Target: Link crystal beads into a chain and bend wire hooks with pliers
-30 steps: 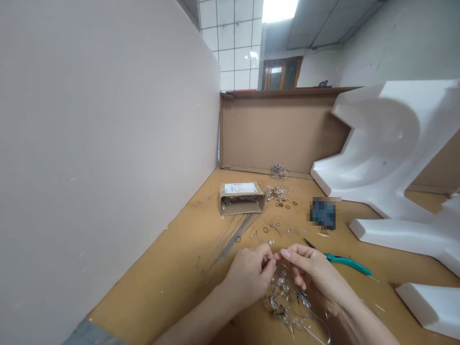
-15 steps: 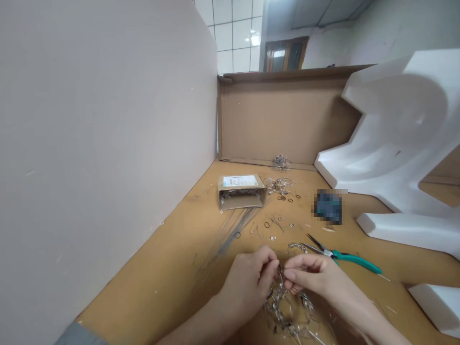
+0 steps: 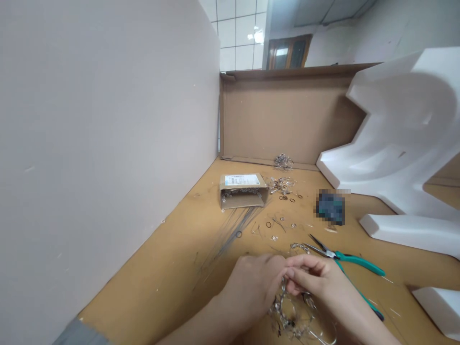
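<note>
Low in the head view, my left hand and my right hand meet with their fingertips pinched together. Below the fingers hangs a tangled loop of silver wire and shiny bead-like pieces, its upper end running up into the pinch. The exact part between the fingertips is hidden. Close behind my right hand lies a pair of needle-nose pliers with green handles, jaws apart, one handle partly covered by my wrist. A short shiny chain piece rests by the jaws.
An open small cardboard box holds shiny pieces. Thin grey wires fan out before it; black rings and a silver pile lie nearby. White foam blocks stand right, a pale panel left, a cardboard wall behind.
My left hand has moved right and turned over so its fingers now touch my right fingertips; before, a small gap separated them. The view has shifted slightly.
</note>
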